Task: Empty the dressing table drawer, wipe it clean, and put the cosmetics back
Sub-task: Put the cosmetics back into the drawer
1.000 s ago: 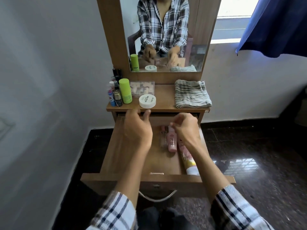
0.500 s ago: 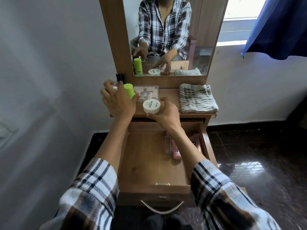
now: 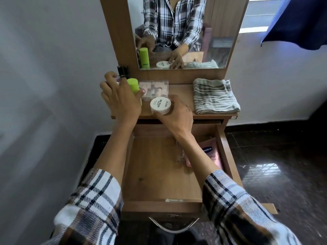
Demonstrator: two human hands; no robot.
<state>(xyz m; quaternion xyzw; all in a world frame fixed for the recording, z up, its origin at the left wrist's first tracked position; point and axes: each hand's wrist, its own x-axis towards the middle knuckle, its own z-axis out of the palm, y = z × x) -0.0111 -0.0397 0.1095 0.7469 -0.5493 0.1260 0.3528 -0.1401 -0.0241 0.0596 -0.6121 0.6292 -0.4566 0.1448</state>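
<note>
The wooden drawer [image 3: 155, 175] is pulled out below the dressing table top [image 3: 184, 96]. On the top, my left hand [image 3: 120, 98] wraps around a green bottle [image 3: 133, 85], with small bottles hidden behind its fingers. My right hand [image 3: 177, 114] grips a round white nail polish remover jar [image 3: 160, 104] at the top's front edge. In the drawer's right side lie a pink Vaseline tube [image 3: 211, 152] and another pink item, partly hidden by my right forearm.
A folded striped cloth [image 3: 215, 96] lies on the right of the top. A clear palette case [image 3: 154, 88] sits behind the jar. The mirror [image 3: 185, 32] stands above. A white wall is to the left, dark glossy floor to the right.
Both hands rose from the drawer to the table top. My left hand closed around the green bottle and my right hand around the white jar.
</note>
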